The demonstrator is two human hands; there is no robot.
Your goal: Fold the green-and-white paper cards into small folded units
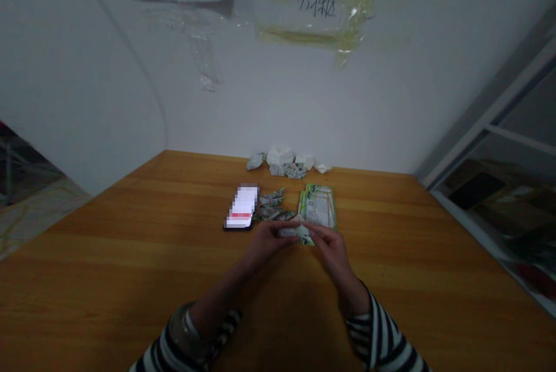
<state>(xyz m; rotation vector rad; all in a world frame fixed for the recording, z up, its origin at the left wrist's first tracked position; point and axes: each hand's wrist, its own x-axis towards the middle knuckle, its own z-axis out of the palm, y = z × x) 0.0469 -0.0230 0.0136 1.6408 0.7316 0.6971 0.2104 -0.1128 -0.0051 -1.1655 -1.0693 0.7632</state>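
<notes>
Between my two hands is a small sheet of green-and-white printed paper (306, 239), bent or folded, held just above the table. My left hand (268, 239) pinches its left side with thumb and fingers. The upper right part is gripped by my right hand (333, 249), with the fingertips of both hands almost meeting. Just beyond lies a stack of green-and-white printed sheets (319, 205), slightly fanned. Left of that stack are several folded pieces of printed paper (271, 210). My fingers hide part of the held paper.
A phone (241, 207) with a lit screen lies left of the folded pieces. Crumpled white and printed papers (280, 157) sit along the back of the wooden table (174, 256), against the wall. A shelf frame (486, 128) stands at the right.
</notes>
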